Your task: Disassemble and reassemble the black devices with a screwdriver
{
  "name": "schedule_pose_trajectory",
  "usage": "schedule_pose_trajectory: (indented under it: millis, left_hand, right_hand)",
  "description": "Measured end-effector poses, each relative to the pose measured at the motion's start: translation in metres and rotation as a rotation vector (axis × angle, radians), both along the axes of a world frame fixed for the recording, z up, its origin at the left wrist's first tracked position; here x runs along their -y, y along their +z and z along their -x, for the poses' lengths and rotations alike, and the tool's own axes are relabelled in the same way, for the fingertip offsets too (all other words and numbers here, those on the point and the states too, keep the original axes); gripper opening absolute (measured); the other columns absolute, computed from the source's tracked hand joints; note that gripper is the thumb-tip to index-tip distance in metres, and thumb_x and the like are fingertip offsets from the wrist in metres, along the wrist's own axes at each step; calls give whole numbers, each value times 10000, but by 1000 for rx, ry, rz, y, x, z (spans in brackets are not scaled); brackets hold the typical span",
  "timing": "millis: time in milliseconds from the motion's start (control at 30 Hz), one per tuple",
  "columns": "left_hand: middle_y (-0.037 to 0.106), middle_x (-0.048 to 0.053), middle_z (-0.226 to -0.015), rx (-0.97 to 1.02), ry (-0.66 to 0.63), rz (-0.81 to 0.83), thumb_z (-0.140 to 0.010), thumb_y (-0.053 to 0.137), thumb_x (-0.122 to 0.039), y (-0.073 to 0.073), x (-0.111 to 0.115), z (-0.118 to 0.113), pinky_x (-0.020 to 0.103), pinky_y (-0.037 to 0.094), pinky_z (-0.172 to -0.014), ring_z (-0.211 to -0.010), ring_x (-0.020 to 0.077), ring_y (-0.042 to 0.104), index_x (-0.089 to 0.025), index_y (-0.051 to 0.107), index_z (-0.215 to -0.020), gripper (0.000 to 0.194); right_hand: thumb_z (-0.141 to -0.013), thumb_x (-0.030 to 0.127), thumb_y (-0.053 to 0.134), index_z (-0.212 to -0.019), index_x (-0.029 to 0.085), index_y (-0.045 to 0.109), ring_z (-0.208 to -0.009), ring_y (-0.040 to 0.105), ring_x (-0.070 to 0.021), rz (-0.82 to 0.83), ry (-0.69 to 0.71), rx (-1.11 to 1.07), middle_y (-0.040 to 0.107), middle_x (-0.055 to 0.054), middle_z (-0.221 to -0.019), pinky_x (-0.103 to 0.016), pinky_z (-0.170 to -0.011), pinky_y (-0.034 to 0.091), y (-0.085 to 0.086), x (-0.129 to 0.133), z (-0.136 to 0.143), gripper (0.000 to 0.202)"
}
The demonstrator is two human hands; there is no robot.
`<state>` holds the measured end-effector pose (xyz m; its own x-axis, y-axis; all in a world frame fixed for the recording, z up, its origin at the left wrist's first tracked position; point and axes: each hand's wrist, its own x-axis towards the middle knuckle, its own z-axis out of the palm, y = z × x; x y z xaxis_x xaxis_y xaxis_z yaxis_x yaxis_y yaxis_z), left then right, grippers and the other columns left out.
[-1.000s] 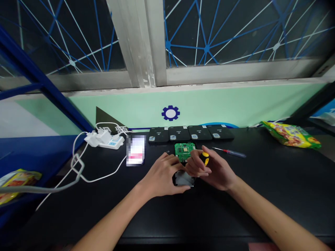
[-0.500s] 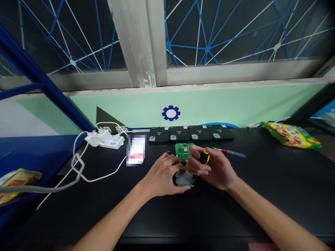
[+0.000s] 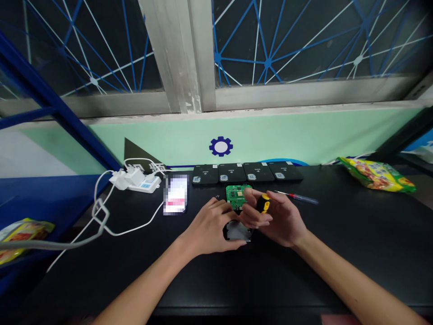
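Note:
My left hand [image 3: 216, 225] grips the left side of a small dark case with a grey metal plate [image 3: 238, 231] in it, its thumb along the near edge. Fingers of my right hand [image 3: 274, 216] curl around a screwdriver [image 3: 264, 204] with a black and yellow handle, held over the case. The screwdriver's shaft and tip are hidden behind the fingers. Just beyond both hands lies a green circuit board [image 3: 235, 195] in a black housing, partly covered by my right hand.
Several flat black boxes [image 3: 232, 172] stand in a row along the wall. Right of my hand lies a second screwdriver [image 3: 301, 197] with a clear handle. A lit phone [image 3: 176, 195], a white power strip [image 3: 145, 184] and cables are at the left; a snack bag [image 3: 377, 175] is far right.
The screwdriver handle has turned slightly in my right hand, so more of its yellow part shows. My left hand and the case have stayed in place.

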<state>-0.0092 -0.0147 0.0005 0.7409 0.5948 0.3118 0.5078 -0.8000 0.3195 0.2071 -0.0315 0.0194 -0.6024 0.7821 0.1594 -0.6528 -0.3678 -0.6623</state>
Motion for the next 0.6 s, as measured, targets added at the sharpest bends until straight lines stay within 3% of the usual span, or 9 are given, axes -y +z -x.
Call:
schedule_pose_trajectory:
  millis: [133, 333, 467, 600]
  left_hand:
    - [745, 53, -1136, -9, -1, 6, -793, 856, -508, 1, -1, 0, 460, 473, -948, -1043, 287, 701, -254, 735, -1130, 439]
    - [751, 58, -1119, -14, -7, -13, -785, 875, -496, 2, 0, -2, 462, 475, -940, -993, 278, 709, -234, 730, -1099, 434]
    - [749, 53, -1148, -12, -3, -10, -796, 867, -502, 2, 0, -1, 470, 474, -958, -1020, 282, 710, -245, 730, -1127, 441]
    - [747, 61, -1151, -12, -11, -5, -794, 866, -498, 2, 0, -1, 471, 482, -949, -1038, 291, 706, -251, 726, -1130, 440]
  right_hand:
    - [-1011, 518, 562, -828, 203, 563, -544, 209, -138, -37, -9, 20, 304, 68, -579, -316, -636, 318, 0, -1, 0, 364]
    - [-1092, 544, 454, -645, 196, 575, -545, 222, -150, -76, -15, 62, 271, 49, -526, -328, -629, 289, -2, -1, 0, 579]
    - [-1075, 588, 440, -729, 181, 623, -544, 186, -140, -40, -2, 23, 245, 66, -534, -324, -629, 270, -1, -2, -1, 564]
    - [-1015, 526, 539, -838, 189, 604, -539, 167, -133, 5, 0, -24, 271, 75, -569, -315, -616, 249, 0, -1, 0, 386]
